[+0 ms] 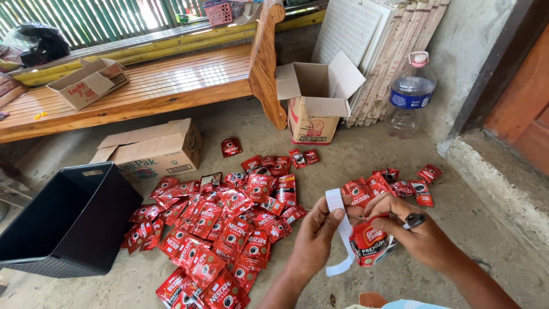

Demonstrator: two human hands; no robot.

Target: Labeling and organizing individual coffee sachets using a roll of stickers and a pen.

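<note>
On concrete floor [366, 154], left hand [316, 237] pinching label strip [336, 207], right hand [414, 232] gripping sachet [369, 243] w/ pen [414, 220], wood bench [171, 77] behind

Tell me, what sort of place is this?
Probably a home porch or small shop's back area: a bare concrete floor, a long slatted wooden bench, open cardboard boxes and a heap of small red sachets.

We see glossy red foil sachets [229, 229] w/ white lettering and small dark cup pics, spread on the grey concrete floor [354, 157]. Our right hand [414, 232] has one red sachet [369, 243] w/ a yellow band, plus a black marker [414, 220]; left hand [317, 234] a white paper strip [337, 214]. Black plastic bin [68, 220], tan cardboard boxes [157, 150], orange-brown slatted wood counter [171, 77].
</note>
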